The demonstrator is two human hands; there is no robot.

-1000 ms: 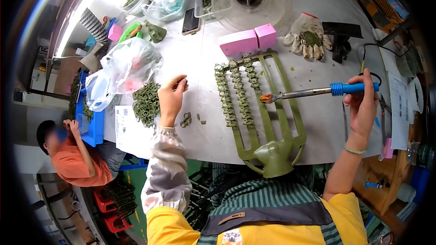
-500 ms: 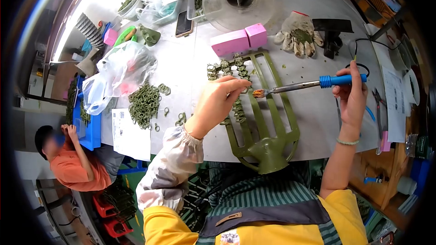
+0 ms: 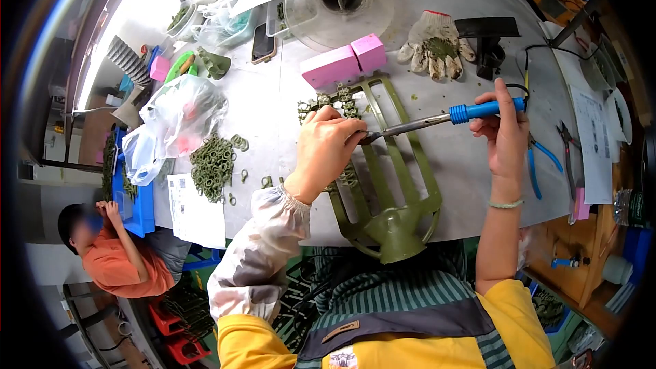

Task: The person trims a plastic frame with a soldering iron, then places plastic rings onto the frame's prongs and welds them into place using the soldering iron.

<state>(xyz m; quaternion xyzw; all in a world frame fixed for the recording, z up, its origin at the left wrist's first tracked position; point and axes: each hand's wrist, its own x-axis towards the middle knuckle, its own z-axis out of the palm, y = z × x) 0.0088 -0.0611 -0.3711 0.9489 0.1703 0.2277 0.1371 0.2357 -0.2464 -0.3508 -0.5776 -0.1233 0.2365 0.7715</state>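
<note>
My right hand (image 3: pixel 507 138) grips the blue handle of a soldering iron (image 3: pixel 425 123). The iron's metal tip reaches my left fingertips and is partly hidden there. My left hand (image 3: pixel 326 149) is closed in a pinch above a green slotted frame (image 3: pixel 389 236); what it pinches, if anything, is hidden behind the fingers. Small green ring-shaped pieces (image 3: pixel 345 102) line the frame's left bars, partly covered by that hand. The frame's right-hand bars carry no rings, and its cup-like end points toward me. Left of my sleeve lies a pile of loose green rings (image 3: pixel 213 164).
Pink blocks (image 3: pixel 331 67), a clear round tub (image 3: pixel 307 17) and a phone (image 3: pixel 264 44) lie beyond the frame. A stained glove (image 3: pixel 437 48), a black stand (image 3: pixel 488 44) and blue-handled pliers (image 3: pixel 536 167) are at right. Plastic bags (image 3: pixel 181 113) and another person (image 3: pixel 119 253) are at left.
The iron has moved left relative to the frame, bringing its tip to my left fingertips. My left hand stays over the ring rows. The whole view has shifted slightly.
</note>
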